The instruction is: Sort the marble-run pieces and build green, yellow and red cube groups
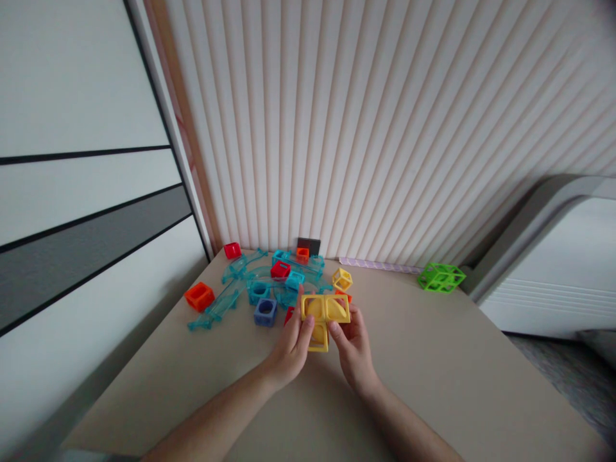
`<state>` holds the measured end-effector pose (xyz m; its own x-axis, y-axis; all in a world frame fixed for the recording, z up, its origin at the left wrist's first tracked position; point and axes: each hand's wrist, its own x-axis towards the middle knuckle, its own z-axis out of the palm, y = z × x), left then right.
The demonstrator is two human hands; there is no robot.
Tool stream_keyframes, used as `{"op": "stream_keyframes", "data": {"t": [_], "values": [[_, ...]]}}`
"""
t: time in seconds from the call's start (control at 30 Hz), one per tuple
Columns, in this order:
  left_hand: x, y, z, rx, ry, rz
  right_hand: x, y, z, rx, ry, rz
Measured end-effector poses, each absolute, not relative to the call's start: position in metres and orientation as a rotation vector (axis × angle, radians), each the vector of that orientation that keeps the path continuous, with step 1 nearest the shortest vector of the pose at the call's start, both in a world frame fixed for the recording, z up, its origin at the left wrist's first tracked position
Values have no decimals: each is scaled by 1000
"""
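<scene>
Between my hands is a group of yellow cube blocks (pixel 337 309), two side by side with one below the left one. My left hand (pixel 292 340) grips its left side, thumb on the front. My right hand (pixel 353 343) closes on the right cube, with the thumb at its lower edge. Just behind lie a blue cube block (pixel 265 312) with a round hole, a loose yellow cube frame (pixel 342 279), and a red block (pixel 280 270) among clear teal track pieces (pixel 224 301). Part of another red piece is hidden behind my left hand.
An orange block (pixel 199 296) lies at the table's left edge, a red block (pixel 231 250) at the back left corner. A green cube-frame structure (pixel 441 277) stands at the back right. A dark flat object (pixel 308 246) leans at the pleated curtain (pixel 366 128). White panels flank the table (pixel 423 366).
</scene>
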<state>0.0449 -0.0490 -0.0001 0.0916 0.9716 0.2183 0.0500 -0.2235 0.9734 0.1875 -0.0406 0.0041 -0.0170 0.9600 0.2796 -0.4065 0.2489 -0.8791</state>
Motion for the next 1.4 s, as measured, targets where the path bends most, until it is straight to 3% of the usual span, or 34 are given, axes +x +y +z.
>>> {"op": "stream_keyframes", "data": {"t": [0.23,0.97,1.4], "values": [[49,-49,-1,1472,1026,1443,187,-39,8,-708,-1032,1184],[43,-48,-2,1827,1078,1483,192,-36,2,-731,-1009,1261],[40,-47,22,1328,724,1404,199,-45,4,-678,-1071,1251]]}}
